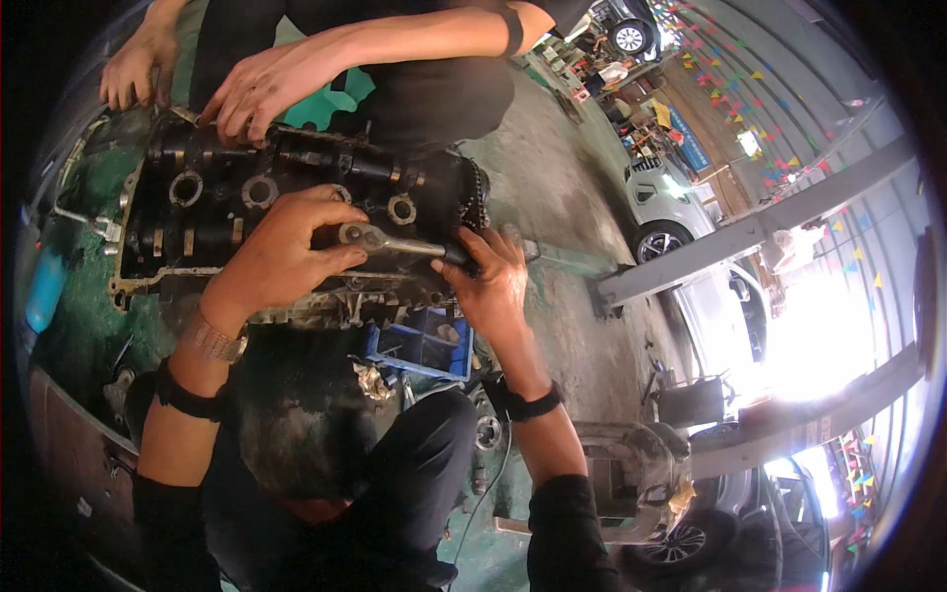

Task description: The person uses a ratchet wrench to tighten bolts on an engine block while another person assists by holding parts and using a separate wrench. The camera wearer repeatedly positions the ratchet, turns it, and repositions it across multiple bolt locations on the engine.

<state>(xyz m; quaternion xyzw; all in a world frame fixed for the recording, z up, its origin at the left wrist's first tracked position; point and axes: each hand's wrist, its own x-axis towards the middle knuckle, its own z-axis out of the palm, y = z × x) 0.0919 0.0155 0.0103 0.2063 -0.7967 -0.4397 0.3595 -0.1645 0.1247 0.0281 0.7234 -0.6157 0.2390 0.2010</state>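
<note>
A ratchet wrench (pixel 412 246) lies level above the engine's cylinder head (pixel 212 222). My left hand (pixel 281 247) grips near its round head, thumb and fingers bent around that end. My right hand (pixel 490 276) is closed on the dark handle end, beside the timing chain (pixel 477 192). What sits under the ratchet's head is hidden by my left hand. Dark shafts and several pale rings show on the oily cylinder head. Across from me, a co-worker's hand (pixel 256 94) rests on the far edge; their other hand (pixel 138 64) is at the far left corner.
A blue divided tray (pixel 422 363) with small parts stands just below the engine, near my knees. A blue bottle (pixel 44 286) is at the left. A large metal casting (pixel 631 474) lies at lower right. Grey lift beams (pixel 760 232) and parked cars (pixel 671 202) stand right.
</note>
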